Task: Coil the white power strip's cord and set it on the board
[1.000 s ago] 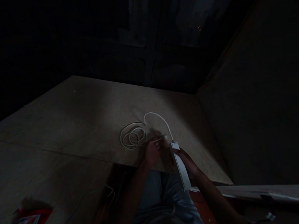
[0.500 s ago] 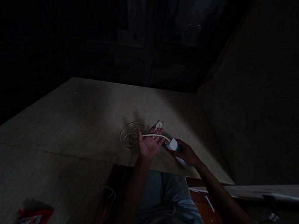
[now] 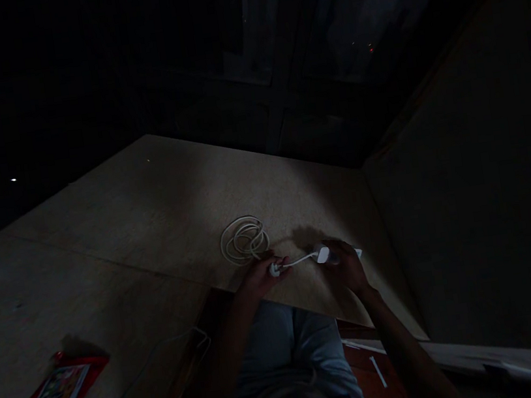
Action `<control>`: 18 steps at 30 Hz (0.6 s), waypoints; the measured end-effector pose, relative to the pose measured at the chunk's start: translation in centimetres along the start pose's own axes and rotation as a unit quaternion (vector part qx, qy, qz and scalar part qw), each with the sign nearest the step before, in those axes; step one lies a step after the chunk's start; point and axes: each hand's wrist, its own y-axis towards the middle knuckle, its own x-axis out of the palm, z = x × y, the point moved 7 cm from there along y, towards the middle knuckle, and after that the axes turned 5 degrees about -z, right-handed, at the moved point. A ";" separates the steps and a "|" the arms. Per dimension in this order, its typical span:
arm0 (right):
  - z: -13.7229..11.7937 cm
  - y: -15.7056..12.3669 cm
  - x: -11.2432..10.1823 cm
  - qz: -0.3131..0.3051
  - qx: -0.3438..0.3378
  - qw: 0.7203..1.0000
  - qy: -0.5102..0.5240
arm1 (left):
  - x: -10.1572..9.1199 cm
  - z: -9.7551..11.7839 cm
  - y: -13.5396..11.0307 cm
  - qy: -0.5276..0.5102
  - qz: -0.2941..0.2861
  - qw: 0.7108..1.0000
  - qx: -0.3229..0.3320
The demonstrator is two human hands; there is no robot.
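A white plug is held in the closed fingers of my left hand. My right hand is wrapped round a white block-shaped device, perhaps a power strip; my fingers hide most of it. A short stretch of white cord runs between the device and my left hand. Just beyond my left hand, a loosely coiled pale cable rests on the stone-like surface. The dim light leaves the fingers' detail unclear.
A red packet lies at the lower left, near a thin cable. Dark window panes stand behind the surface, and a wall closes off the right. Below the front edge is a reddish floor with a white strip.
My left hand has turned from an open palm to a closed grip on the plug. My right hand has moved slightly right with the device. The coil now lies apart from the left palm.
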 end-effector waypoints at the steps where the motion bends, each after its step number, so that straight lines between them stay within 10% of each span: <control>1: 0.0 0.0 0.1 0.000 -0.004 1.000 -0.001 | -0.2 0.1 -0.2 0.021 -0.003 1.000 0.011; 10: 1.9 0.7 -2.8 0.041 -0.007 0.998 -0.052 | -3.5 2.6 -3.4 0.217 0.021 0.974 0.054; 18: 5.4 1.8 -7.3 0.077 0.068 0.990 -0.092 | -10.8 9.0 -5.5 0.402 0.125 0.900 0.114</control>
